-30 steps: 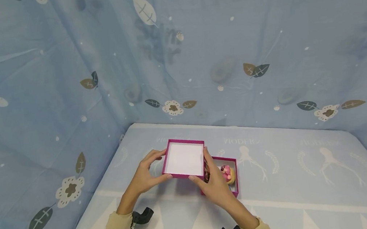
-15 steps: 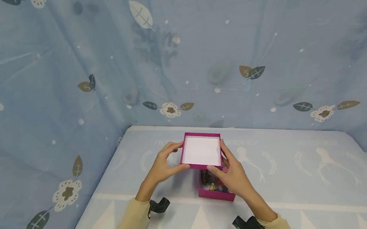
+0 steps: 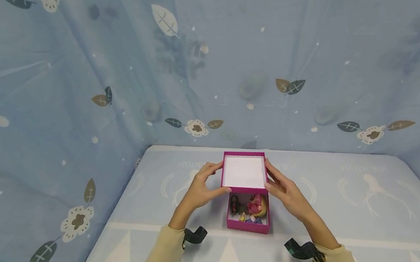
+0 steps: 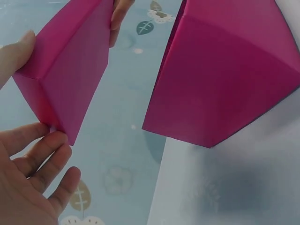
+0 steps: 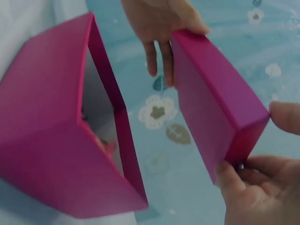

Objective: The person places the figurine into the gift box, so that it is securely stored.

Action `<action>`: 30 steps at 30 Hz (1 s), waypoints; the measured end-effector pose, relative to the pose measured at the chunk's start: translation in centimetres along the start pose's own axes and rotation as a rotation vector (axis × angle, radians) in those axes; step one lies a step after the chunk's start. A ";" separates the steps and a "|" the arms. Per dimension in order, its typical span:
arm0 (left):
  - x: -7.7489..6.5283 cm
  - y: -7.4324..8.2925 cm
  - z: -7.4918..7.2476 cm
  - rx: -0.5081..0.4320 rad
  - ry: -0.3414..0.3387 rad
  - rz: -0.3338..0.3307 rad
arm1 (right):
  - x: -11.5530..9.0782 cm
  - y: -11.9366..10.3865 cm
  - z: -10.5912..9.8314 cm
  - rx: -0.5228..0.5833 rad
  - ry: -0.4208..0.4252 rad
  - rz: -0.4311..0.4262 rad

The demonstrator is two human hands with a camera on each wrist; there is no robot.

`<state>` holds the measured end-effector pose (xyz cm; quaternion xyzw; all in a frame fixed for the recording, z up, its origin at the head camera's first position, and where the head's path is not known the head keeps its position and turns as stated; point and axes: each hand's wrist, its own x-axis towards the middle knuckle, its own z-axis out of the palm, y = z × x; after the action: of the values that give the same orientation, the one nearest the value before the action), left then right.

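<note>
Both hands hold a square magenta box lid [image 3: 244, 171], its white inside facing the head camera. My left hand [image 3: 199, 190] pinches the lid's left side between thumb and fingers. On the opposite side, my right hand [image 3: 288, 193] grips it the same way. Below and nearer stands the magenta box [image 3: 246, 226], open at the top. In it lie a pink bear figure [image 3: 254, 204] with a yellow part, a dark-haired doll [image 3: 234, 205] and a small blue and yellow figure [image 3: 252, 219]. Both wrist views show a gap between the lid [image 4: 75, 70] and the box [image 5: 47, 122].
A pale blue patterned cloth [image 3: 351, 202] covers the table. Blue curtains [image 3: 248, 52] with leaf and flower prints hang behind it and along the left side. A black wrist camera mount [image 3: 195, 235] sits on the left wrist, another mount [image 3: 303, 249] on the right.
Both hands have carried the lid rightwards, from the box's left to just beyond it. The lid and right hand no longer cover the figures in the box.
</note>
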<state>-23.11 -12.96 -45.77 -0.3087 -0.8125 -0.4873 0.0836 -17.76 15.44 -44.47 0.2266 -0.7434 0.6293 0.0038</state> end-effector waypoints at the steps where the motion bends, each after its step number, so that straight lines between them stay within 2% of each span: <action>1: 0.0 0.0 0.1 0.001 -0.003 -0.003 | 0.0 0.1 -0.2 0.011 -0.008 0.000; 7: 0.1 -0.1 0.7 0.001 -0.012 -0.026 | -0.1 0.7 -0.9 0.057 -0.031 0.022; 11: 0.1 -0.1 0.9 -0.002 -0.016 -0.034 | -0.1 0.9 -1.0 0.083 -0.016 0.026; 15: 0.1 -0.2 1.1 0.008 -0.009 -0.043 | 0.0 1.3 -1.0 0.063 0.003 0.009; 20: 0.2 -0.3 1.3 -0.001 -0.002 -0.060 | 0.0 1.7 -1.1 -0.027 0.017 0.011; 26: 0.3 -0.4 1.8 -0.018 -0.022 -0.072 | -0.2 2.0 -1.4 -0.259 0.071 0.015; 30: 0.3 -0.4 1.9 -0.028 -0.048 -0.098 | -0.2 2.1 -1.6 -0.289 0.076 0.018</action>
<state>-23.30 -11.32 -46.92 -0.2813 -0.8214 -0.4948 0.0358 -18.74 17.21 -46.13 0.1932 -0.8276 0.5238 0.0588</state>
